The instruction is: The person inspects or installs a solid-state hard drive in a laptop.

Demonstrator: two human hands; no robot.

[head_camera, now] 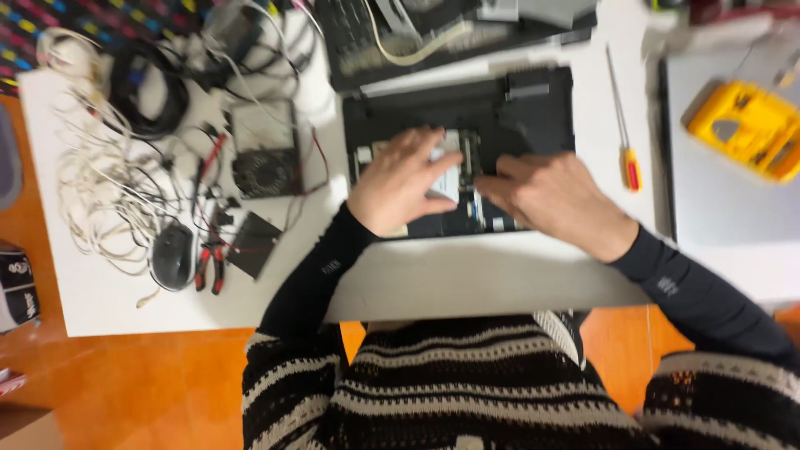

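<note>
A black laptop base (533,104) lies upside down on the white table (467,279), with an opened compartment showing a silver part (450,179). My left hand (400,179) rests flat over the left of that compartment, fingers spread on the silver part. My right hand (554,200) presses on the compartment's right edge, fingers pointing left. The picture is blurred, so I cannot tell whether either hand pinches anything.
A screwdriver with a red and yellow handle (625,125) lies right of the laptop. A yellow meter (746,129) sits on a grey lid at far right. On the left are tangled cables (108,175), a fan (267,167), a mouse (173,254) and red pliers (210,267).
</note>
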